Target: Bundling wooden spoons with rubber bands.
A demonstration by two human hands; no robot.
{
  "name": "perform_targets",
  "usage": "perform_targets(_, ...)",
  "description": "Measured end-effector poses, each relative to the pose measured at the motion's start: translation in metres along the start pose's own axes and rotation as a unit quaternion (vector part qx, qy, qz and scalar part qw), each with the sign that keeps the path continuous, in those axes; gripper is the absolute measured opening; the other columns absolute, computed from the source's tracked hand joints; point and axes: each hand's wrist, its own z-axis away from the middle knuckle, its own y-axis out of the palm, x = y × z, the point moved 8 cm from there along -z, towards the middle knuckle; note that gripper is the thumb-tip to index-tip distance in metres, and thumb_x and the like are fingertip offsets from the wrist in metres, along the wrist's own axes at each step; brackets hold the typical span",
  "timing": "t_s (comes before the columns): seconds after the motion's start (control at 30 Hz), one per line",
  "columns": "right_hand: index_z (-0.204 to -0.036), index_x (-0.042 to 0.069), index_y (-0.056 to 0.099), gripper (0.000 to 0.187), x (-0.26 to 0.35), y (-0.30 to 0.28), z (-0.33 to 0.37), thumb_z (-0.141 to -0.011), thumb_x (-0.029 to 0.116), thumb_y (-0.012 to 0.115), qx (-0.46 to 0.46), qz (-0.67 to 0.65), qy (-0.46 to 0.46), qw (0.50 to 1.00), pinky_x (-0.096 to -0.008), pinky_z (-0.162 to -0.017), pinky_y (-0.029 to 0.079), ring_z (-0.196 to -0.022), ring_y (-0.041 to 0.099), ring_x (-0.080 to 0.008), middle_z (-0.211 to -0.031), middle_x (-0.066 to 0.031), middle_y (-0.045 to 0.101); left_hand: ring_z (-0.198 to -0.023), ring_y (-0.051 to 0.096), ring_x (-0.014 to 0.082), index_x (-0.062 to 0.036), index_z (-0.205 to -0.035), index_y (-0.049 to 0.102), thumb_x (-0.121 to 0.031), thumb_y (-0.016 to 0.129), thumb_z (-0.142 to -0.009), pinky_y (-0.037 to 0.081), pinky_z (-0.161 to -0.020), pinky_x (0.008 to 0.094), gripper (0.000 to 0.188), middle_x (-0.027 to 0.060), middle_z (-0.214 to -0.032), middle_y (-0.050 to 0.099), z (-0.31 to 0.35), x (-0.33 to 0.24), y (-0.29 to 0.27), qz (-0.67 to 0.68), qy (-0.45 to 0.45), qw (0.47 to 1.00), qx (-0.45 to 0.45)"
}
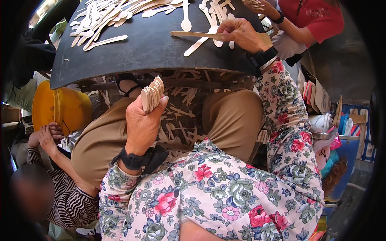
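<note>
My left hand (140, 126) is closed around a fanned stack of wooden spoons (152, 94), their rounded ends pointing up above the thumb. It hangs over my lap, short of the table's near edge. Over the dark table (152, 58), my right hand (244, 35) pinches a single wooden spoon (192, 35) by its right end, with the rest stretching out to the left. Under and around that hand lie loose wooden spoons (196, 46). A larger heap of wooden spoons (96, 20) spreads over the table's far left, with one spoon (106, 42) lying at its near side.
Many spoons (185, 116) litter the floor beneath the table. At left, a person in a striped top has a hand on a yellow bucket (76, 108). Another person in red (313, 20) holds spoons at far right. A blue bin (345, 160) and cardboard (319, 94) stand right.
</note>
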Motion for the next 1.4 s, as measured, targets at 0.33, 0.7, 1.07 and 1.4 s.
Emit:
perform_targets(0.33, -0.108, 0.015, 0.071, 0.039, 0.017, -0.004, -0.031, -0.071, 0.01, 0.079, 0.05, 0.268, -0.034, 0.961, -0.0293, -0.058, 0.047, -0.064, 0.055, -0.015, -0.07, -0.001, 0.054, -0.077, 0.053, 0.0044, 0.0025, -0.104, 0.064, -0.011, 0.069, -0.088, 0.045, -0.07, 0.0207, 0.022, -0.0022, -0.086, 0.063, 0.0, 0.0, -0.001, -0.017, -0.03, 0.999, 0.007)
perform_targets(0.7, -0.074, 0.002, 0.063, 0.016, 0.008, -0.001, -0.038, -0.07, 0.009, 0.077, 0.097, 0.222, -0.002, 0.97, -0.0297, -0.058, 0.045, -0.061, 0.055, -0.0149, -0.069, -0.003, 0.059, -0.079, 0.051, 0.0041, 0.0032, -0.105, 0.064, -0.009, 0.069, -0.087, 0.045, -0.071, 0.0213, 0.023, -0.0025, -0.088, 0.061, 0.001, -0.003, 0.0, -0.017, -0.021, 1.0, 0.008)
perform_targets(1.07, -0.077, 0.003, 0.064, 0.014, 0.027, 0.013, -0.014, -0.07, 0.011, 0.073, 0.078, 0.142, -0.027, 0.986, -0.0262, -0.056, 0.043, -0.06, 0.052, -0.0113, -0.066, -0.0003, 0.057, -0.085, 0.055, 0.0056, 0.0029, -0.11, 0.064, -0.004, 0.068, -0.086, 0.047, -0.078, 0.0223, 0.026, 0.0003, -0.093, 0.064, 0.001, -0.001, -0.004, -0.042, 0.001, 0.999, -0.01)
perform_targets(1.4, -0.087, 0.004, 0.058, 0.003, 0.094, 0.063, 0.052, -0.086, 0.006, 0.06, 0.133, -0.066, 0.048, 0.988, -0.0226, -0.055, 0.043, -0.061, 0.056, -0.0069, -0.07, -0.0001, 0.057, -0.078, 0.052, 0.0038, 0.0011, -0.106, 0.061, -0.001, 0.065, -0.089, 0.046, -0.073, 0.0188, 0.018, -0.0011, -0.094, 0.059, 0.005, -0.018, -0.009, -0.107, 0.206, 0.972, -0.036)
